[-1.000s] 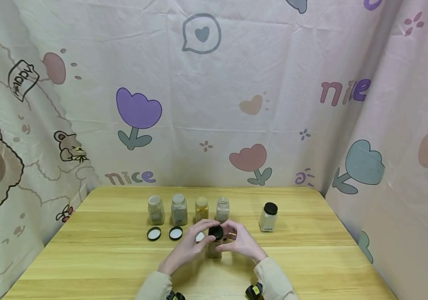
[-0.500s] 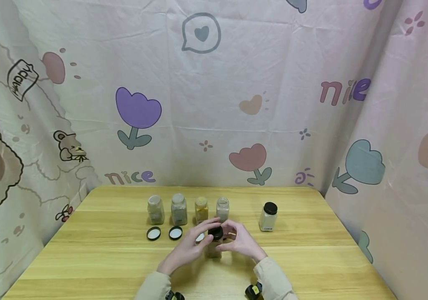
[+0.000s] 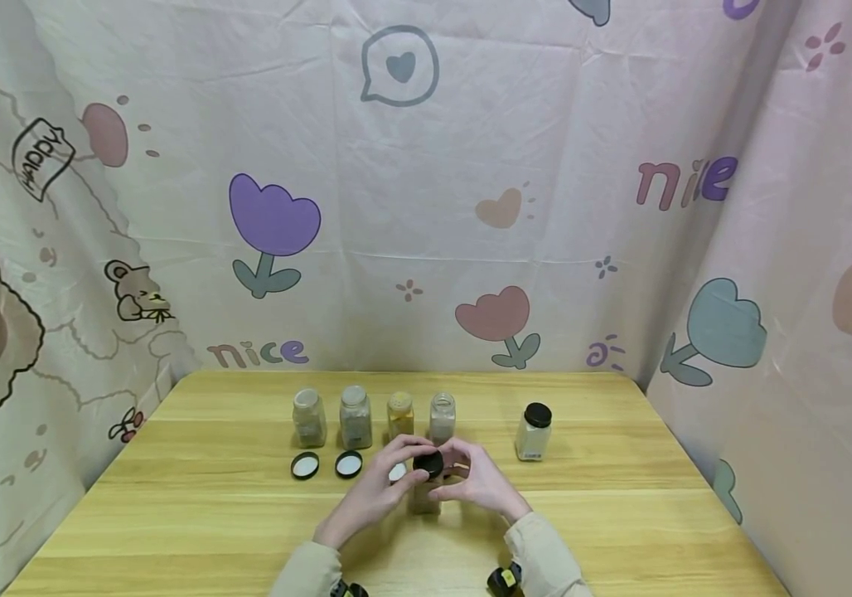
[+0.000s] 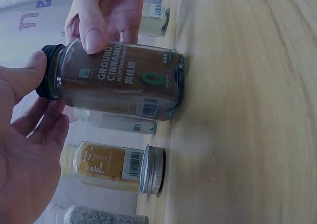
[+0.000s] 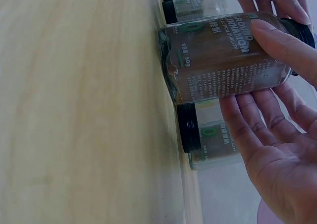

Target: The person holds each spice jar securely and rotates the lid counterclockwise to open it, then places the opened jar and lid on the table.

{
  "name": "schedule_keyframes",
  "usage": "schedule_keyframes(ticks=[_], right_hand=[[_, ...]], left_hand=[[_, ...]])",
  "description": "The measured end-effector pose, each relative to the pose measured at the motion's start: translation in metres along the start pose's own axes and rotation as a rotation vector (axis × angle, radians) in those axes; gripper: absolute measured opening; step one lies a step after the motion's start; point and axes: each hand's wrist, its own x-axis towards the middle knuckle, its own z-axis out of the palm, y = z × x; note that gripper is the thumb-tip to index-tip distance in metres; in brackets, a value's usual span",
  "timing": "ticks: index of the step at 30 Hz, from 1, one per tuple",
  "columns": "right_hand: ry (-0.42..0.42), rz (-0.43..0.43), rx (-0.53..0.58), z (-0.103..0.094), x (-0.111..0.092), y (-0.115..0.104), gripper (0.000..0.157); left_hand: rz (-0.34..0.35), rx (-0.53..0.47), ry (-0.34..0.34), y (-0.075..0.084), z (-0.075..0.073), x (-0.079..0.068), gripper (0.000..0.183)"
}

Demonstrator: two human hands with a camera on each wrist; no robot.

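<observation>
I see one wooden surface [image 3: 210, 531] and two hands: the right hand [image 3: 481, 482] grips the cinnamon jar [image 4: 119, 80], upright near the middle; the left hand [image 3: 384, 478] pinches its black cap [image 3: 428, 463]. I'd brace the body, turn the cap level. Six jars: cinnamon, one capped white jar [image 3: 533, 442], four lidless jars [image 3: 355, 421]; three loose lids [image 3: 305, 466] plain, seemingly a fourth lid [image 5: 188, 127] rightward.
</observation>
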Motion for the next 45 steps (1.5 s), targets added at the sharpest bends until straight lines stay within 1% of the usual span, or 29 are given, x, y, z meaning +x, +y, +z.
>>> schedule_keyframes(ticks=[3, 6, 9, 13, 16, 18, 22, 26, 30, 33, 38, 41, 45], right_hand=[[-0.001, -0.004, 0.002, 0.001, 0.0, 0.0, 0.047], [-0.001, -0.006, 0.001, 0.001, 0.0, 0.0, 0.046], [0.0, -0.004, -0.001, 0.001, 0.001, 0.0, 0.046], [0.001, 0.004, 0.0, 0.0, 0.0, 0.001, 0.047], [-0.002, 0.005, 0.003, 0.0, 0.0, 0.001, 0.047], [-0.005, 0.003, 0.004, 0.0, 0.0, 0.001, 0.048], [-0.003, 0.003, 0.004, 0.0, 0.0, 0.001, 0.048], [-0.001, 0.005, 0.004, 0.0, 0.0, -0.001, 0.047], [-0.002, 0.003, -0.002, 0.0, 0.0, -0.002, 0.046], [-0.001, 0.0, -0.006, 0.0, 0.0, -0.002, 0.046], [-0.001, 0.002, 0.002, 0.0, 0.0, -0.001, 0.046], [-0.002, 0.001, 0.004, 0.0, 0.0, -0.001, 0.046], [-0.002, -0.003, 0.005, 0.0, -0.001, -0.001, 0.047]], left_hand=[[-0.015, -0.001, 0.029, -0.002, 0.002, 0.0, 0.031], [-0.025, -0.006, 0.029, -0.003, 0.003, 0.0, 0.031], [-0.018, -0.03, -0.014, -0.002, 0.001, 0.0, 0.032], [0.006, -0.07, -0.1, 0.0, -0.004, 0.0, 0.034], [0.007, -0.075, -0.133, 0.0, -0.006, 0.0, 0.034], [0.006, -0.066, -0.128, 0.0, -0.006, 0.001, 0.034], [0.006, -0.042, -0.068, -0.001, -0.003, 0.001, 0.033], [-0.025, -0.02, -0.01, -0.002, -0.001, 0.002, 0.034], [-0.042, -0.023, 0.013, -0.003, 0.001, 0.002, 0.035], [-0.034, -0.043, 0.0, -0.004, 0.0, 0.001, 0.036], [-0.002, -0.072, -0.062, -0.002, -0.004, 0.0, 0.033], [0.004, -0.08, -0.092, -0.001, -0.006, 0.0, 0.033], [0.0, -0.096, -0.105, 0.001, -0.007, 0.0, 0.033]])
